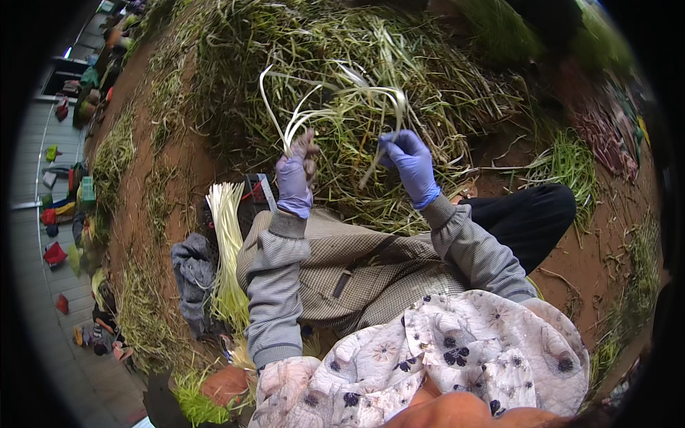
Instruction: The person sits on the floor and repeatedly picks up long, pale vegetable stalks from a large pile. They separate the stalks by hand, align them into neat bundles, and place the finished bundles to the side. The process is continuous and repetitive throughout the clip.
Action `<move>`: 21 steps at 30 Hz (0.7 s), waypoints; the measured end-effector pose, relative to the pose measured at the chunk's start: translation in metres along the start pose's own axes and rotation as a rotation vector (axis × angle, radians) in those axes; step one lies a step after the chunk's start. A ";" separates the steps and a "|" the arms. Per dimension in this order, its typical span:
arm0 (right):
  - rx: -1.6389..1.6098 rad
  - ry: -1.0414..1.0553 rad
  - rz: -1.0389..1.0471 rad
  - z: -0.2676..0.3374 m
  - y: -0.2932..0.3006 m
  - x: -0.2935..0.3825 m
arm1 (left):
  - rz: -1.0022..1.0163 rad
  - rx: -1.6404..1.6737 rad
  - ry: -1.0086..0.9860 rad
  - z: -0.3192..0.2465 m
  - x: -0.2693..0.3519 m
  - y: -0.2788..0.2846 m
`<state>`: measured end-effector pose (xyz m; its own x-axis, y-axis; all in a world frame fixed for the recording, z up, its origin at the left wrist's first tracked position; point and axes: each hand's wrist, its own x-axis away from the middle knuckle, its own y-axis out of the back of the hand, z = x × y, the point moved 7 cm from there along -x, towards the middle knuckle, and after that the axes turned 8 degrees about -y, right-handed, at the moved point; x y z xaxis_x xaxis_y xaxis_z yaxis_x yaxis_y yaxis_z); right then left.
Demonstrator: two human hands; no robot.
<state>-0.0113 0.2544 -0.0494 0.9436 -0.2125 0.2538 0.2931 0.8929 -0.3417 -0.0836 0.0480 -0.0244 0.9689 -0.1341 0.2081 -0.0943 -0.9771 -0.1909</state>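
Observation:
In a bluish-purple glove, my left hand point(295, 181) grips the lower ends of a few long white vegetable stalks point(290, 128), which fan up and bend to the right. My right hand point(411, 165), gloved alike, has thumb and fingers pinched on a thin pale strand point(398, 104) that arches above it; motion blurs its tip. A limp, withered piece point(370, 172) hangs just left of those fingers. Beside my left forearm lies a thick bundle of pale yellow-white stalks point(229, 235), with their white ends away from me.
A large heap of green and straw-coloured leaf waste point(332, 48) covers the ground ahead. Grey cloth point(193, 283) and a dark plastic crate point(258, 192) lie at left. Green stalks point(567, 171) lie at right on reddish soil. A checked cloth point(369, 257) covers my lap.

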 end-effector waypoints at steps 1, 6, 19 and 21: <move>-0.051 -0.178 0.003 -0.024 0.016 0.000 | 0.024 -0.113 0.060 0.014 0.000 0.004; -0.141 -0.672 0.047 -0.120 0.034 0.021 | 0.137 -0.101 0.422 0.088 0.021 0.009; -0.696 -0.424 -0.034 -0.075 0.037 -0.041 | 0.442 -0.405 0.540 0.088 0.055 -0.023; -0.676 -0.385 -0.072 -0.062 0.088 -0.079 | 0.603 -0.382 0.494 0.077 0.061 -0.031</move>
<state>-0.0506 0.3249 -0.1554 0.8347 0.0024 0.5507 0.4989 0.4201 -0.7580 -0.0035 0.0828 -0.0801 0.5265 -0.6170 0.5849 -0.7160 -0.6927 -0.0862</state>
